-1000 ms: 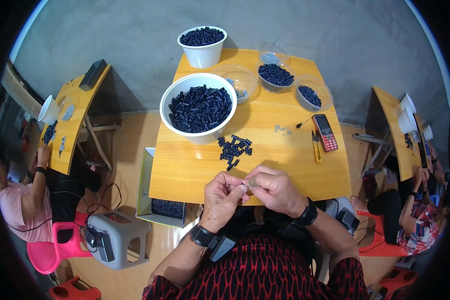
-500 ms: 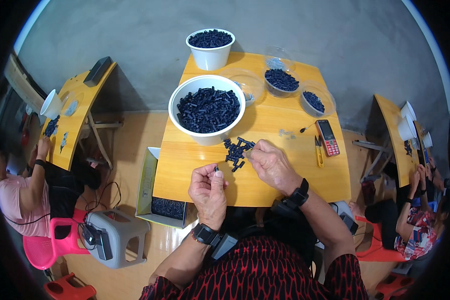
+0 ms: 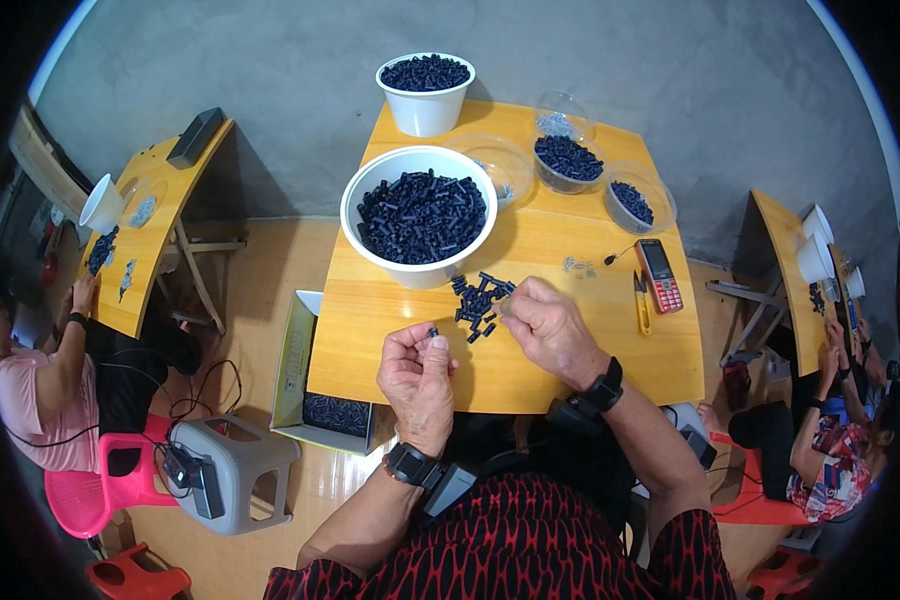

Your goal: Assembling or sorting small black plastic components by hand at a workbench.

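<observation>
Between the thumb and fingers of my left hand (image 3: 418,385), a small black plastic tube (image 3: 433,333) stands with its end showing. My right hand (image 3: 552,325) is curled with thumb and fingers pressed together, beside a loose pile of short black tubes (image 3: 478,297) on the wooden table (image 3: 370,350). Whatever the right fingers hold is hidden. Behind the pile is a big white tub (image 3: 348,215) filled with the same black tubes. Several tiny silvery metal pieces (image 3: 580,266) lie right of the pile.
A second full white tub (image 3: 425,112) stands at the back, near clear plastic bowls (image 3: 632,222) of parts. A phone (image 3: 659,272) and a yellow-handled cutting tool (image 3: 642,304) lie at right. On the floor sits a carton (image 3: 295,375). Other people work at side tables.
Both hands keep nearly the same place and closed pose. The view has shifted slightly, and little else differs.
</observation>
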A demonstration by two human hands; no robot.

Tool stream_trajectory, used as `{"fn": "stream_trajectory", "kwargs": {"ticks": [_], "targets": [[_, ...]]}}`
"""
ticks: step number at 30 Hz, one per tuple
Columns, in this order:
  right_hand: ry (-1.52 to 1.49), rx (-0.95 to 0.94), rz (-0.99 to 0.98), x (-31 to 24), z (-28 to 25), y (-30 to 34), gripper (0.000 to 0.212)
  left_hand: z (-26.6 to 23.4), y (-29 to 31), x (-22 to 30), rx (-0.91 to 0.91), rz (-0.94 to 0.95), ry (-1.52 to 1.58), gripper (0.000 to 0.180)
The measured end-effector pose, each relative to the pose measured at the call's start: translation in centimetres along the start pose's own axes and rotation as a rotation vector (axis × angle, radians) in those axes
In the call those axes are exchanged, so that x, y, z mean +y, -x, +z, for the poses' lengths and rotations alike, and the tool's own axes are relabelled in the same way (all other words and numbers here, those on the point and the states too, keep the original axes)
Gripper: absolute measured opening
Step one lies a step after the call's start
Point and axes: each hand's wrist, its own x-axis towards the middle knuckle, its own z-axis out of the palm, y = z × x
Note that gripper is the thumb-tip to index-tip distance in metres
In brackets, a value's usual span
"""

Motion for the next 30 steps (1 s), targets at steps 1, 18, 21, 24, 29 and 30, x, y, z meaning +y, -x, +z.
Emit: {"fn": "stream_trajectory", "kwargs": {"ticks": [1, 18, 21, 24, 29, 30], "targets": [[0.002, 0.015, -0.030, -0.1, 0.1, 0.0, 0.008, 0.0, 0.0, 0.0, 0.001, -0.001, 0.008, 0.015], [0.123, -0.034, -0.093, -0.9, -0.4, -0.3, 0.012, -0.1, 0.1, -0.4, -0.057, 0.000, -0.018, 0.013], [-0.214, 0.090, 0.091, -1.0, -0.3, 1.7, 0.008, -0.1, 0.5, -0.4, -0.128, 0.057, -0.038, 0.013], [-0.511, 0.105, 0.377, -2.0, -1.0, 3.2, 0.009, 0.0, 1.1, -0.3, -0.231, 0.106, -0.120, 0.013], [-0.654, 0.058, 0.433, -2.7, -2.1, 4.6, 0.017, 0.8, 2.1, 0.3, -0.387, -0.090, -0.020, 0.015], [-0.711, 0.055, 0.456, -3.0, -2.1, 4.6, 0.017, 0.8, 2.1, 0.1, -0.392, -0.090, -0.020, 0.015]]}}
